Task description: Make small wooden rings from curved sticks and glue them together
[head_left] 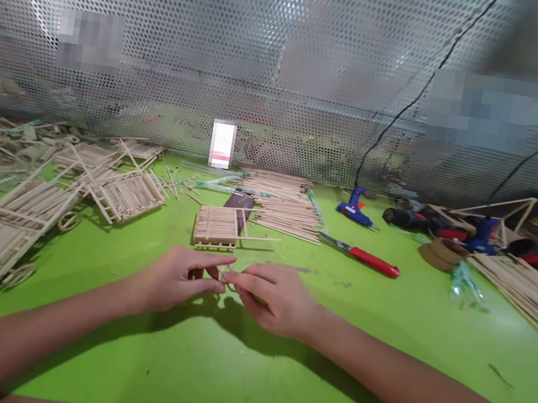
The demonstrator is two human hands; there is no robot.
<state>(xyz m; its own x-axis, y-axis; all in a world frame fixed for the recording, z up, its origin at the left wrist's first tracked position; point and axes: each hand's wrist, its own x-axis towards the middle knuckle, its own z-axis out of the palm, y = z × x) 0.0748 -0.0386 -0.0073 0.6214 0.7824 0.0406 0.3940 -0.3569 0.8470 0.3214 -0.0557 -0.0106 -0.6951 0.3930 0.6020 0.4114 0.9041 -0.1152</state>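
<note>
My left hand (181,277) and my right hand (277,297) meet above the green table. Between their fingertips is a small pale wooden ring (224,269), mostly hidden by the fingers. My left thumb and index finger hold it from either side. The right thumb and fingertips pinch at it from the right. Just beyond the hands lies a small cart body (217,226) made of thin wooden sticks, with a longer stick jutting out to its right.
A bundle of sticks (288,208) lies behind the cart body. To the right are a red-handled knife (374,261), a blue glue gun (356,208) and a brown tape roll (442,253). Stick carts (5,236) crowd the left. A perforated metal screen (270,60) stands behind.
</note>
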